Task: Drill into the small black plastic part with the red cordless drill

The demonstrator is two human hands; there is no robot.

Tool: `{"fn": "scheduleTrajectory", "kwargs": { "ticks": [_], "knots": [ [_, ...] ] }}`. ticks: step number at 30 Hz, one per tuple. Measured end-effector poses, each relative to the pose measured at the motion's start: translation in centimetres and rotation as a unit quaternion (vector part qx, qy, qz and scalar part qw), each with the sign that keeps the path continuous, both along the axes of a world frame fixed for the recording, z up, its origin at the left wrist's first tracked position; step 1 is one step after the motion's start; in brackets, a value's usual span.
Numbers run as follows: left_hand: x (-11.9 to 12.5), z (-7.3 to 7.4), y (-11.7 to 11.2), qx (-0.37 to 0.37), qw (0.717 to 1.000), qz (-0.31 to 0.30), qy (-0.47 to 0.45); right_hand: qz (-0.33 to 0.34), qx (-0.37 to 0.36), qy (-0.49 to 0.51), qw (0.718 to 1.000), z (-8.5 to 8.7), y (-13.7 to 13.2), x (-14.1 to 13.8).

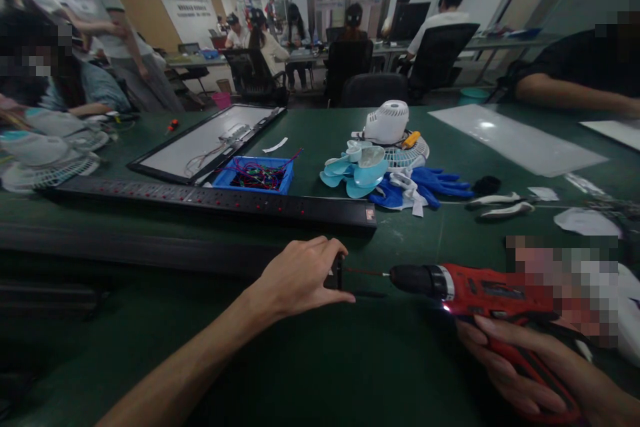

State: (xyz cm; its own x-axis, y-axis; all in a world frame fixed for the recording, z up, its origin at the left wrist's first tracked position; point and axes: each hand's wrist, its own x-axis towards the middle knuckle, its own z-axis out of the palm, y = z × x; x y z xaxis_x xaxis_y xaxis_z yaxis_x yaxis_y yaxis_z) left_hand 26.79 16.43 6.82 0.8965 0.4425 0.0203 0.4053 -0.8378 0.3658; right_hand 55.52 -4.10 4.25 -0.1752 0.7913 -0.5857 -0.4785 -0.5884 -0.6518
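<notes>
My left hand [305, 277] is closed around the right end of a long black bar [165, 250], thumb below and fingers over the top. In my right hand [520, 367] is a red cordless drill [495, 293], held by its handle with its lamp lit. Its black chuck [415, 279] points left, and a thin bit reaches toward the bar's end face. Whether the tip touches the bar I cannot tell. Behind the bar lies a black power strip [240, 205] with a row of sockets and small red marks.
Beyond the strip are a blue bin [219, 177] of wires, a framed panel [200, 140], a white fan [387, 121], light-blue fan blades [357, 170], blue gloves [435, 183] and pliers [505, 205]. Co-workers sit at both sides, and others work farther back.
</notes>
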Motion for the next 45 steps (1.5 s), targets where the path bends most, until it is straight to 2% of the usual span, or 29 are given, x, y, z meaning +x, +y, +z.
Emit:
{"fn": "scheduleTrajectory", "kwargs": {
  "ticks": [12,19,28,35,40,45],
  "knots": [
    [0.0,-0.1,0.0,-0.001,1.0,0.004,0.003,-0.01,0.002,-0.005,1.0,0.2,-0.1,-0.2],
    [0.0,0.0,-0.1,-0.001,1.0,0.002,0.006,-0.033,-0.025,-0.02,0.999,0.3,-0.2,0.0],
    [0.0,0.1,-0.2,0.009,1.0,-0.005,-0.004,-0.028,0.012,-0.027,0.999,0.6,0.1,-0.1],
    [0.0,-0.1,-0.2,0.006,1.0,-0.007,-0.007,0.02,0.051,-0.013,0.998,-1.2,-0.3,0.8],
    [0.0,-0.1,-0.2,0.011,1.0,-0.007,-0.012,-0.03,0.045,0.0,0.999,-1.0,-0.2,0.7],
    [0.0,-0.1,-0.3,0.009,1.0,-0.008,-0.013,-0.03,0.039,-0.003,0.999,-0.5,-0.1,0.5]
  ]
}}
